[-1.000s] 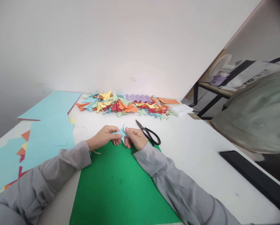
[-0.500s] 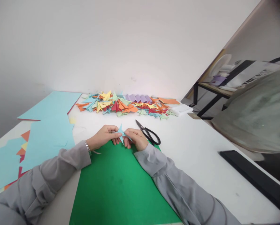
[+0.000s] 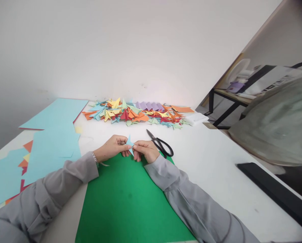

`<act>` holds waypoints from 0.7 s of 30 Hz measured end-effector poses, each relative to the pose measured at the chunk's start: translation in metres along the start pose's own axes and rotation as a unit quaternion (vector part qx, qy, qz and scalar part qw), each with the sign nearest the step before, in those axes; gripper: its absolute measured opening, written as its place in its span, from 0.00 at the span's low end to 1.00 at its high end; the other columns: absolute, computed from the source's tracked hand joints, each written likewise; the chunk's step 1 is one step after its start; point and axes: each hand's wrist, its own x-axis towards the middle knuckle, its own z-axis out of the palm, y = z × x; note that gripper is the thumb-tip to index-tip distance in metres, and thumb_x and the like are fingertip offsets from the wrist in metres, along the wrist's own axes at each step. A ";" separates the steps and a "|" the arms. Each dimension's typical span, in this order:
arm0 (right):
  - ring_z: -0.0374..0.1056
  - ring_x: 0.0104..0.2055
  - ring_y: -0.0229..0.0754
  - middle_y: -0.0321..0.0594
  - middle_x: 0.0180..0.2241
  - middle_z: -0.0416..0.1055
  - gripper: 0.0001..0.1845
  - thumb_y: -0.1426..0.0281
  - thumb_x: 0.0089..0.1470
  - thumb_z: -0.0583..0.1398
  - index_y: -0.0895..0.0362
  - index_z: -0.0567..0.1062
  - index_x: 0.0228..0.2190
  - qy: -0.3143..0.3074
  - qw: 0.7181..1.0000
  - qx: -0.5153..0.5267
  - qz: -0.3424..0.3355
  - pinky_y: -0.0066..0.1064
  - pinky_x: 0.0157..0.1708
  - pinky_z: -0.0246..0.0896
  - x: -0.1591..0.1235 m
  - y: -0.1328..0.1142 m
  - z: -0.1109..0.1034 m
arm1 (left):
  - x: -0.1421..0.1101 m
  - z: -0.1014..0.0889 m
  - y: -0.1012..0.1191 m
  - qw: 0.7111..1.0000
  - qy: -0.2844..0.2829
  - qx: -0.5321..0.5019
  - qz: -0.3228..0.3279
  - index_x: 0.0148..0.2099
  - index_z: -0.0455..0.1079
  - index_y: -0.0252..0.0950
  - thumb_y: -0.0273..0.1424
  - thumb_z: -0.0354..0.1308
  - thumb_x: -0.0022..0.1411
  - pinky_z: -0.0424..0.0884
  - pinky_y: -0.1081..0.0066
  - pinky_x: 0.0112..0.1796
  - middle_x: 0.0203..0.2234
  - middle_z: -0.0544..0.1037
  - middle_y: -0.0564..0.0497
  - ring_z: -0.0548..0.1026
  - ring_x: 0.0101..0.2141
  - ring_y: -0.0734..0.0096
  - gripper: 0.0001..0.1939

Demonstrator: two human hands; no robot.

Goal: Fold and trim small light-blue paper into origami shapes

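Note:
Between my two hands is a small folded light-blue paper piece (image 3: 130, 142) with pointed ends, held above the far edge of a green sheet (image 3: 133, 199). My left hand (image 3: 115, 147) pinches it from the left, thumb on top. From the right, my right hand (image 3: 146, 150) is closed on it with thumb and forefinger; part of the paper is hidden behind those fingers. Black-handled scissors (image 3: 161, 143) lie just beyond my right hand, their blades pointing away to the upper left.
A heap of colourful folded paper shapes (image 3: 130, 114) lines the wall, with a purple pleated paper (image 3: 150, 106) among them. Light-blue sheets (image 3: 53, 152) and coloured scraps (image 3: 26, 157) cover the left side. A black bar-shaped object (image 3: 274, 195) lies at the right edge.
My right fingers have shifted slightly on the blue paper, closer to its middle, and the point that stuck out on their side no longer shows. The paper is turned a little.

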 end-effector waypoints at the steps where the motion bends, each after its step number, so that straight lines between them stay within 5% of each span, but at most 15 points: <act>1: 0.58 0.09 0.32 0.33 0.09 0.67 0.13 0.61 0.37 0.60 0.59 0.69 0.16 -0.003 1.000 0.001 0.000 0.22 0.10 0.52 0.000 0.000 0.000 | 0.000 0.000 0.000 1.000 0.002 0.000 0.000 0.23 0.64 0.30 0.36 0.62 0.47 0.67 0.76 0.22 0.15 0.74 0.51 0.72 0.19 0.75 0.14; 11: 0.58 0.09 0.30 0.32 0.09 0.66 0.15 0.60 0.39 0.59 0.59 0.68 0.16 -0.009 0.999 -0.040 -0.035 0.20 0.10 0.51 -0.003 -0.003 0.002 | -0.001 0.003 0.003 1.000 -0.005 0.004 -0.029 0.22 0.61 0.31 0.36 0.64 0.44 0.67 0.76 0.22 0.14 0.73 0.51 0.72 0.18 0.75 0.16; 21: 0.58 0.07 0.32 0.33 0.08 0.67 0.14 0.60 0.35 0.59 0.59 0.67 0.16 -0.031 0.999 0.015 0.029 0.21 0.07 0.51 0.000 -0.003 0.003 | -0.001 0.001 0.005 0.999 -0.030 -0.018 -0.040 0.23 0.64 0.30 0.37 0.63 0.45 0.67 0.76 0.23 0.15 0.73 0.51 0.71 0.19 0.76 0.15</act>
